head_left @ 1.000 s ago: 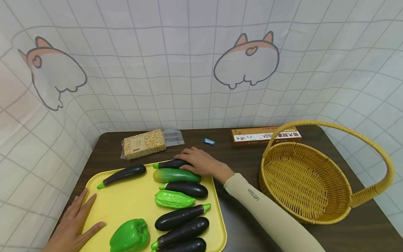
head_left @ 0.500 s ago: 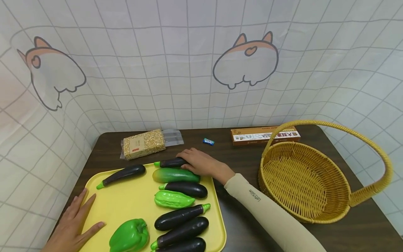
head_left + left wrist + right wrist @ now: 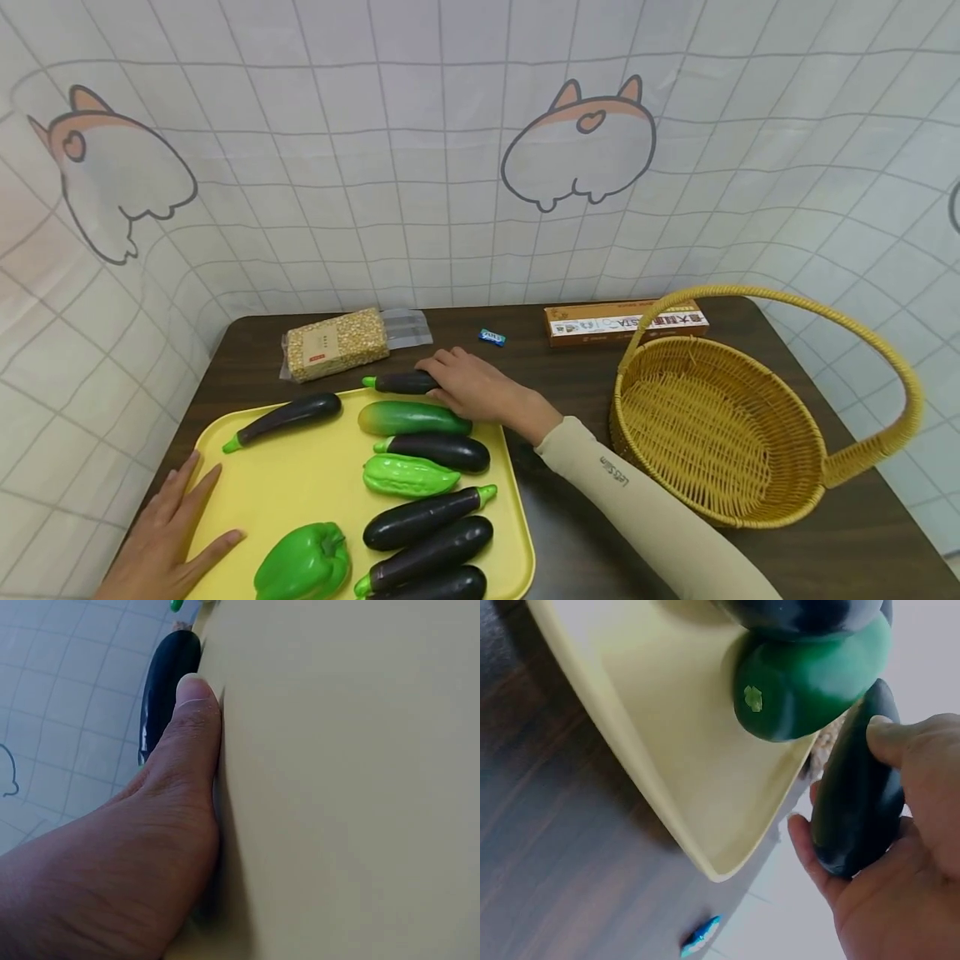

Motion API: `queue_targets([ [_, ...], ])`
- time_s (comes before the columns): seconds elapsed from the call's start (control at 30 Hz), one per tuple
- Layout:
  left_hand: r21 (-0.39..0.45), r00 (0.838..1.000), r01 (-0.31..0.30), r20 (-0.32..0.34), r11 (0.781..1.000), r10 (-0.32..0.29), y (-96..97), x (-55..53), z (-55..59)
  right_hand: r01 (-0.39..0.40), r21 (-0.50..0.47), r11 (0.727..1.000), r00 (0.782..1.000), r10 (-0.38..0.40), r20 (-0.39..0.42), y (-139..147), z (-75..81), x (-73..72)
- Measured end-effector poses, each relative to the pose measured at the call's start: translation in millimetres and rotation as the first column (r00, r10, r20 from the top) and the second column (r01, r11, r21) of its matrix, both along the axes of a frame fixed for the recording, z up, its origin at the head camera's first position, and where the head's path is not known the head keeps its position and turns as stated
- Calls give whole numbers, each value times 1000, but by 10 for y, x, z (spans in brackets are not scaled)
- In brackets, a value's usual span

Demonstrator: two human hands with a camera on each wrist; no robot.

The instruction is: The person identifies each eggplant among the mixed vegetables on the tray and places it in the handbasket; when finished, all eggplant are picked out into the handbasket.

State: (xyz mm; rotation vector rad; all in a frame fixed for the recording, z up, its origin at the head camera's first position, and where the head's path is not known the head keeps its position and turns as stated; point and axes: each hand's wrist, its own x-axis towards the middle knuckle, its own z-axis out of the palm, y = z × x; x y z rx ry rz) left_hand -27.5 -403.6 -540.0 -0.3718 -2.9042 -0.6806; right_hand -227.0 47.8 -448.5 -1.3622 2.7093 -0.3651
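At the back of the yellow tray (image 3: pixel 270 492), my right hand (image 3: pixel 472 385) grips a dark eggplant (image 3: pixel 401 382) with a green stem. In the right wrist view, thumb and fingers curl round that eggplant (image 3: pixel 859 787), beside a green mango-shaped piece (image 3: pixel 810 682). My left hand (image 3: pixel 161 533) rests at the tray's left edge, fingers spread and holding nothing. Another eggplant (image 3: pixel 288 418) lies at the back left of the tray. A green bell pepper (image 3: pixel 303 562) sits near the front, and a bitter melon (image 3: pixel 411 475) lies among several eggplants on the right.
A yellow woven basket (image 3: pixel 697 429) with a tall handle stands to the right of the tray. Behind are a bag of grains (image 3: pixel 336 343), a small blue packet (image 3: pixel 492 337) and a long pasta box (image 3: pixel 622 323). A tiled-pattern curtain (image 3: pixel 405 208) encloses the table.
The eggplant in my right hand has risen a little above the tray's back edge. My left hand stays in place, and the head view has shifted slightly.
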Motion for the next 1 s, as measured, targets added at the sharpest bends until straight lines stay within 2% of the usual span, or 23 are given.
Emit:
queue_targets([
  [0.37, -1, 1000, 0, -25, 1000, 0, -19, 27, -30, 14, 34, 999, 1000, -13, -26, 163, 172, 177],
  [0.63, -14, 998, 23, -62, 1000, -24, -69, -50, -8, 41, 6, 999, 997, -40, -66, 364, 373, 276],
  [1.0, -10, 1000, 15, -22, 1000, -16, -43, -61, -87, 30, -9, 1000, 983, -31, -180, 774, 588, 443],
])
